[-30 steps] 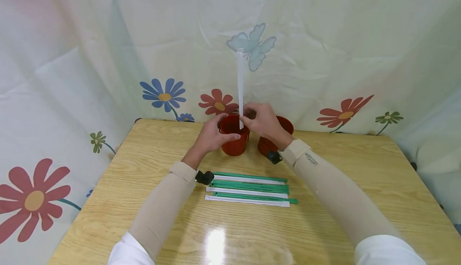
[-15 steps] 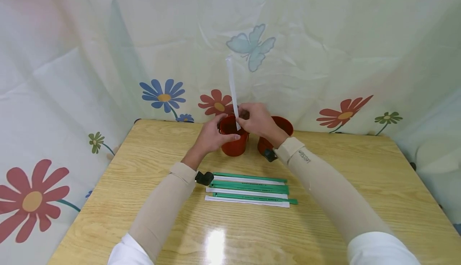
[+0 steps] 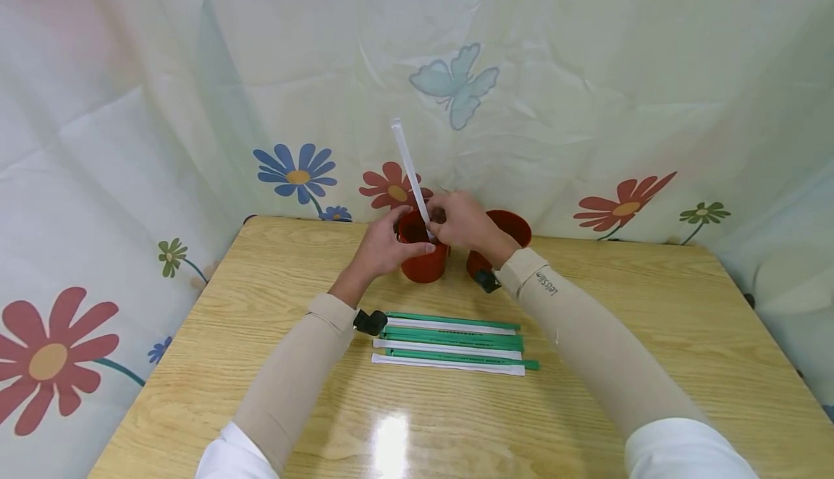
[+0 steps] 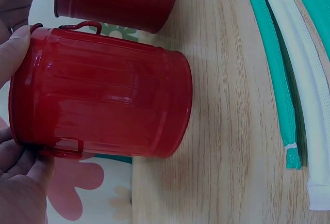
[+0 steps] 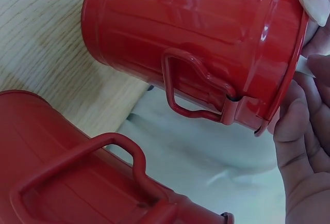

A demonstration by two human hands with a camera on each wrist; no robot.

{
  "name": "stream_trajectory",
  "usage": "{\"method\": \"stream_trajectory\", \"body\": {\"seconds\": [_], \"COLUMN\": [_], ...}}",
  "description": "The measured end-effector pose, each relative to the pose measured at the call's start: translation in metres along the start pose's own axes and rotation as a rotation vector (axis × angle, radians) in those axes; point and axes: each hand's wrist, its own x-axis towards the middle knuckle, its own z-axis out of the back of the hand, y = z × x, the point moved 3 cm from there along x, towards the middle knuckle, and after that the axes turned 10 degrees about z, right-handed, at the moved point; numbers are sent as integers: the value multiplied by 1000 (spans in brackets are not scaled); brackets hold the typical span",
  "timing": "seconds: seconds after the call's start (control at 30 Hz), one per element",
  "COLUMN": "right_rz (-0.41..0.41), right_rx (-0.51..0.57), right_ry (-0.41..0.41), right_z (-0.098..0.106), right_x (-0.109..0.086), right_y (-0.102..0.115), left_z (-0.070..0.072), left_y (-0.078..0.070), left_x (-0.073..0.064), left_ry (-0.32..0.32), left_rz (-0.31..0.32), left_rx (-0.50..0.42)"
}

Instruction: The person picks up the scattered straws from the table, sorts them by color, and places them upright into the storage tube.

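My left hand (image 3: 383,247) grips the left red metal bucket (image 3: 425,268) at its rim, with thumb and fingers on opposite sides in the left wrist view. This bucket (image 4: 108,90) stands upright and has small wire handles on its sides. Between the fingertips of my right hand (image 3: 464,220) is a slim white paper-wrapped straw (image 3: 407,160). It leans up and to the left, and its lower end is down in the bucket's mouth. In the right wrist view, only a small bit of white paper (image 5: 304,66) shows between the fingers and the rim.
A second red bucket (image 3: 515,227) stands just to the right, partly behind my right wrist. Several green and white wrapped straws (image 3: 456,343) lie side by side on the wooden table (image 3: 313,407). A flower-printed cloth (image 3: 554,103) hangs behind the table's far edge.
The white straw has tilted leftward and sunk lower into the left bucket. My right hand has shifted slightly left and down with it. My left hand has stayed at the rim.
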Motion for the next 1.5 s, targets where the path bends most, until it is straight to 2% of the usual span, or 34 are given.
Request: {"method": "stream_trajectory", "body": {"seconds": [0.27,0.4,0.7,0.97,1.27,1.5], "right_rz": [8,18,61,43,98,136], "right_rx": [7,56,158,189,179,247], "right_ry": [4,-2,-22,-33,-36,-37], "right_z": [1,4,10,16,16,13], "right_x": [-3,-9,-30,-49,-71,-88], "right_y": [0,1,3,6,8,8], "left_z": [-2,-1,0,1,-1,1], "left_y": [2,3,3,-1,-1,0], "left_x": [2,2,1,-1,-3,-4], "left_ry": [23,21,26,12,10,13], "left_rz": [13,18,38,43,57,47], "left_rx": [-26,-37,-42,-33,-27,-42]}}
